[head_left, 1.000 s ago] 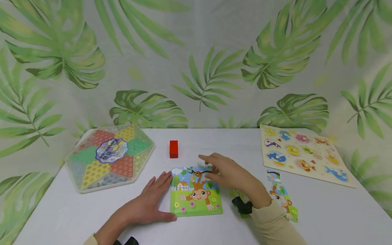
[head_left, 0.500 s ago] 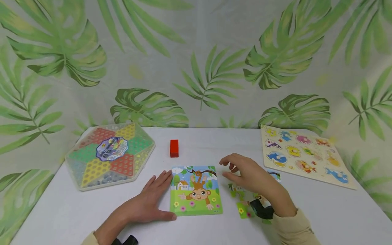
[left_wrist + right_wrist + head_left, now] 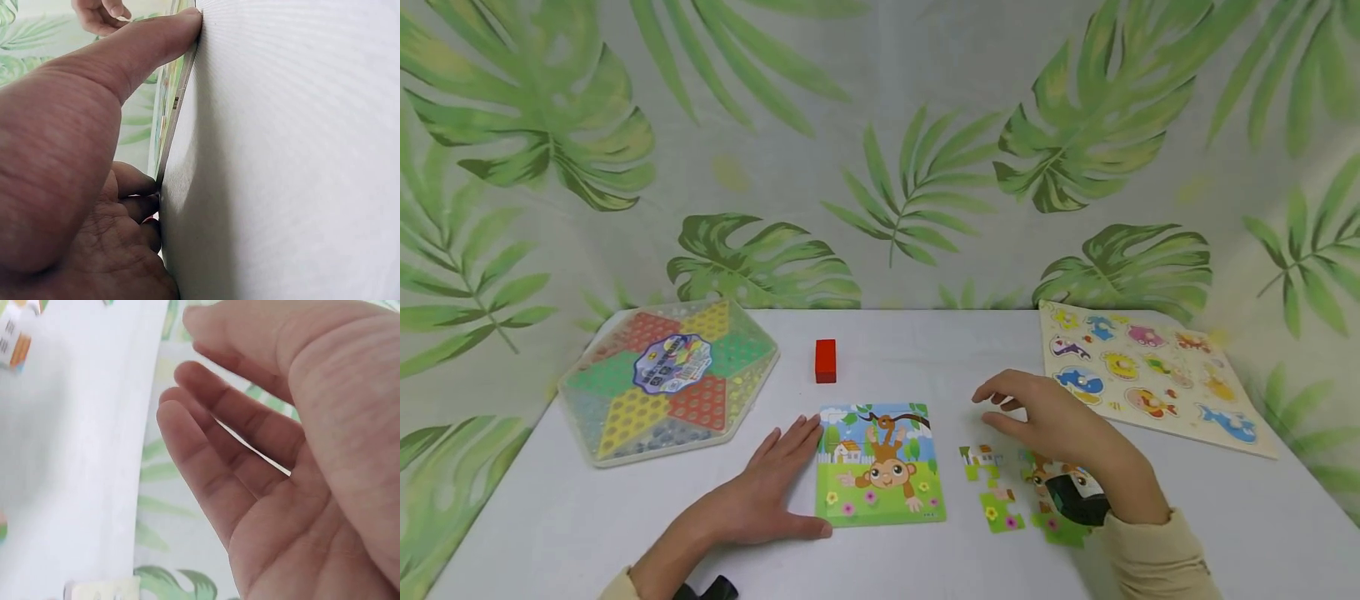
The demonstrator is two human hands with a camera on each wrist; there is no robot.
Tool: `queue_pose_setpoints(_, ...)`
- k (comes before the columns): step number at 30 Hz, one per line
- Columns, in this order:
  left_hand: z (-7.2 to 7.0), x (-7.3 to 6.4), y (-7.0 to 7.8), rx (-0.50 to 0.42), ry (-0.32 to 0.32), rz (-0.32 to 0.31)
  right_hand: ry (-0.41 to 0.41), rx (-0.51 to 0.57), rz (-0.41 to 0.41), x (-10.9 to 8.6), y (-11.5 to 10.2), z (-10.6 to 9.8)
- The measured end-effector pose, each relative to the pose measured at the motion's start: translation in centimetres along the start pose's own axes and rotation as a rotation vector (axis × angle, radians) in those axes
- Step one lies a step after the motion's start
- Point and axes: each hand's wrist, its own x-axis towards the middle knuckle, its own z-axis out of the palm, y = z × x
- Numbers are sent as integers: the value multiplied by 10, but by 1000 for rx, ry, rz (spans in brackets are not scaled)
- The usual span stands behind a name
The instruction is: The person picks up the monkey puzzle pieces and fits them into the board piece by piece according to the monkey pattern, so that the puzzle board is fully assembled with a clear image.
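Note:
A square monkey jigsaw board (image 3: 880, 500) lies flat at the middle of the table. My left hand (image 3: 767, 496) rests beside it, fingertips at its left edge and the thumb by the near left corner. In the left wrist view, the thumb and fingers of the left hand (image 3: 94, 131) meet the board's thin edge (image 3: 172, 119). My right hand (image 3: 1060, 421) hovers to the right, fingers loosely bent and holding nothing; its palm (image 3: 294, 531) is bare in the right wrist view. Below it lie loose jigsaw pieces: a house piece (image 3: 981, 457), a flower piece (image 3: 1000, 512) and monkey pieces (image 3: 1060, 531), partly hidden by the wrist camera.
A hexagonal Chinese checkers board (image 3: 700, 425) lies at the back left. A red block (image 3: 825, 361) stands behind the jigsaw board. At the back right is a wooden peg puzzle (image 3: 1180, 417) of sea animals. A leaf-patterned cloth (image 3: 910, 183) hangs behind the table.
My right hand has moved right, from over the jigsaw board's upper right corner to above the loose pieces. The left hand stays in place, and the board has not moved.

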Motion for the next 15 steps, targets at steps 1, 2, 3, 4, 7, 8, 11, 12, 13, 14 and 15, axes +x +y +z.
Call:
queue_pose_setpoints(1,0,0,0,1,3,3,-2,1,-1,-1,2,-2)
queue_pose_setpoints(2,-1,-1,0,3,4,4,-2,-1,-7,-2,3,-4)
queue_pose_setpoints(3,-1,-1,0,3,5,5,-3,-1,-16,-4,5,-6)
queue_pose_setpoints(4,-1,-1,1,0,4,6,-4,0,-15,-5,6,-7)
queue_pose_setpoints(7,-1,-1,1,-10,2,3,5,2,-7,-10,12,-11)
queue_pose_setpoints(8,-2,-1,1,-13,1,3,9,6,-12,-12,15,-12)
queue_pose_setpoints(11,-2,-1,1,-16,0,6,14,19,5,-15,22,-14)
queue_pose_setpoints(12,-2,-1,1,-16,-2,3,11,25,11,-16,25,-14)
queue_pose_setpoints(13,-2,-1,1,-13,0,7,3,32,16,-17,28,-13)
queue_pose_setpoints(14,-1,0,1,-11,0,7,-6,38,23,-17,31,-13)
queue_pose_setpoints(15,-1,0,1,-9,-1,4,-15,43,39,-18,33,-13)
